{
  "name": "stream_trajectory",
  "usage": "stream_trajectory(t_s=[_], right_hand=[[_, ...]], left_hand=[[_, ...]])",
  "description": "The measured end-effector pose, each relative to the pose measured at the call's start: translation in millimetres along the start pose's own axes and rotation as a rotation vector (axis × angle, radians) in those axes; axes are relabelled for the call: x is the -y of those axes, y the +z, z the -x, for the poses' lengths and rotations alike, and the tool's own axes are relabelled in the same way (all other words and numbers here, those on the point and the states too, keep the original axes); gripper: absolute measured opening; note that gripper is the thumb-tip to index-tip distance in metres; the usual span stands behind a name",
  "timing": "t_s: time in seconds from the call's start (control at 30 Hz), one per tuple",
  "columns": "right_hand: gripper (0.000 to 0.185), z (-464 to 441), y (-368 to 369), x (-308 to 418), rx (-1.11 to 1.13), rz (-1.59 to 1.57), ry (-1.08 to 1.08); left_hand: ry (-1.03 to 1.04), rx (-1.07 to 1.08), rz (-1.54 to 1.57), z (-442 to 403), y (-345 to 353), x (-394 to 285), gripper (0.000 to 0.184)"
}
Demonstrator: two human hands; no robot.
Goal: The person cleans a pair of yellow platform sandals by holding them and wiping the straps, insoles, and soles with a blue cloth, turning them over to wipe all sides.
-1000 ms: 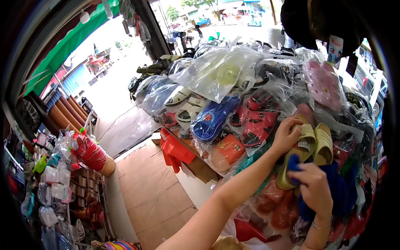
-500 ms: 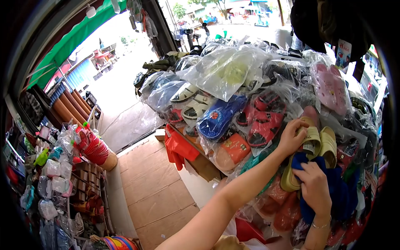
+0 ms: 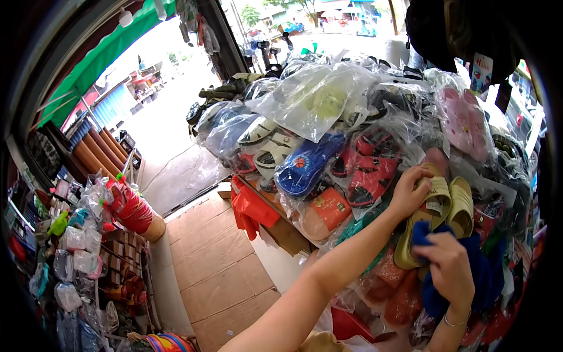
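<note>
A pair of yellow-green slide slippers lies on the pile at the right, toes pointing away. My left hand (image 3: 412,192) is closed on the upper of the left slipper (image 3: 438,202), where a small white tag shows. Its mate, the right slipper (image 3: 461,205), lies beside it, untouched by that hand. In my right hand (image 3: 449,265), slightly blurred, is a bunched end of a dark blue cloth (image 3: 482,273), held against the left slipper's heel end. The rest of the cloth hangs down behind that hand. A bracelet circles the right wrist.
Plastic-wrapped footwear is heaped around, including blue slippers (image 3: 300,173), red-and-black sandals (image 3: 373,176) and pink clogs (image 3: 463,126). A red cloth (image 3: 249,205) hangs off the heap's edge. Flattened cardboard (image 3: 217,270) covers the floor. Packed goods (image 3: 73,237) line the left side.
My right hand has shifted slightly right and down with the blue cloth, uncovering more of the left slipper's heel. My left hand keeps its hold on the slipper.
</note>
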State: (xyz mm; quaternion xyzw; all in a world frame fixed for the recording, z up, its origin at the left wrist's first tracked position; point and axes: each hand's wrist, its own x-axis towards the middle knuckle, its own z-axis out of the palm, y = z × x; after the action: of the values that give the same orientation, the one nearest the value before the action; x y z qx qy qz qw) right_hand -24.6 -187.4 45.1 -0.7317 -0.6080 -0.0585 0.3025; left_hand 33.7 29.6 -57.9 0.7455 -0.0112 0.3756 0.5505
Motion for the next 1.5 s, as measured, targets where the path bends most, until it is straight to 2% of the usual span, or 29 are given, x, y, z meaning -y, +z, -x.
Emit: stream_trajectory(t_s=[0.03, 0.1, 0.17, 0.2, 0.3, 0.37, 0.43, 0.5, 0.57, 0.63, 0.7, 0.77, 0.9, 0.93, 1.03, 1.1, 1.23, 1.27, 1.3, 1.37, 1.43, 1.5], right_hand=[[0.030, -4.7, 3.1, -1.1, -0.109, 0.087, 0.024], [0.029, -7.4, 15.1, -12.5, -0.135, 0.108, 0.052], [0.029, -5.5, 18.2, -3.1, -0.002, 0.178, 0.045], [0.031, -2.7, 10.9, -2.4, 0.065, 0.106, 0.023], [0.034, 3.0, -6.2, -4.0, 0.015, -0.034, -0.023], [0.038, 3.4, -10.2, -17.6, -0.248, 0.176, 0.087], [0.040, -2.7, -7.5, -37.6, -0.419, 0.478, 0.128], [0.041, 5.0, 5.3, -54.6, -0.243, 0.495, 0.213], [0.040, 3.4, 1.2, -39.2, -0.243, 0.508, 0.218], [0.038, 7.5, -15.4, -26.4, -0.081, 0.161, 0.129], [0.037, 3.2, -10.7, -24.6, -0.145, 0.146, 0.121], [0.034, -6.6, -1.0, -31.1, -0.441, 0.426, 0.124], [0.024, -6.1, 20.2, -36.1, -0.224, 0.518, 0.030], [0.022, -5.4, 14.3, -26.3, -0.134, 0.347, 0.033], [0.021, -1.4, 14.0, -23.4, -0.208, 0.210, 0.037], [0.024, -10.1, 10.3, -26.5, -0.367, 0.468, 0.017], [0.019, -2.5, 18.6, -31.5, -0.123, 0.444, 0.035], [0.020, 0.8, 8.1, -23.8, 0.050, 0.245, 0.081], [0.020, 1.4, 7.5, -20.8, 0.051, 0.251, 0.092], [0.024, 2.1, 7.2, -15.5, -0.158, 0.129, 0.005], [0.022, -11.8, 10.0, -17.1, -0.368, 0.296, 0.027], [0.022, -2.7, 12.8, -43.1, -0.104, 0.398, 0.003]], left_hand=[[-0.027, 0.007, 0.027, 0.0, -0.6, -0.6, 0.024], [-0.053, 0.020, 0.054, 1.4, 1.4, -1.8, 0.025], [0.016, -0.060, 0.033, 1.4, 4.1, -1.2, 0.023], [0.016, -0.060, 0.034, 1.3, 4.8, 0.0, 0.023], [0.000, -0.061, 0.065, 1.5, 4.3, -2.5, 0.022], [0.008, -0.058, 0.053, 1.6, 4.1, -2.0, 0.022], [-0.014, -0.052, 0.076, 1.7, 3.8, -3.1, 0.022], [-0.027, -0.042, 0.097, 0.5, 4.2, -4.5, 0.021], [-0.022, -0.051, 0.078, 1.3, 4.2, -3.3, 0.021], [-0.019, -0.050, 0.083, 1.8, 3.8, -2.8, 0.021], [-0.019, -0.047, 0.090, 1.5, 4.0, -2.6, 0.021], [-0.006, -0.053, 0.104, 1.3, 4.9, 0.9, 0.021], [0.012, -0.004, 0.039, -1.2, 3.3, 6.0, 0.022], [-0.009, 0.000, 0.037, -0.5, 2.3, 5.1, 0.022], [-0.008, 0.002, 0.031, -0.8, 0.7, 3.9, 0.022], [0.006, -0.001, 0.031, 2.5, 1.0, 4.1, 0.022], [-0.020, 0.004, 0.026, 0.1, 1.2, 2.3, 0.022], [-0.012, -0.003, 0.042, 0.1, 0.7, 4.9, 0.022], [-0.004, -0.008, 0.060, 0.3, 1.3, 4.7, 0.022], [-0.023, -0.004, 0.064, -0.1, 1.3, 6.6, 0.021], [-0.049, -0.022, 0.154, 0.5, 3.1, 12.3, 0.020], [-0.109, 0.001, 0.145, 1.0, -1.2, 4.4, 0.020]])
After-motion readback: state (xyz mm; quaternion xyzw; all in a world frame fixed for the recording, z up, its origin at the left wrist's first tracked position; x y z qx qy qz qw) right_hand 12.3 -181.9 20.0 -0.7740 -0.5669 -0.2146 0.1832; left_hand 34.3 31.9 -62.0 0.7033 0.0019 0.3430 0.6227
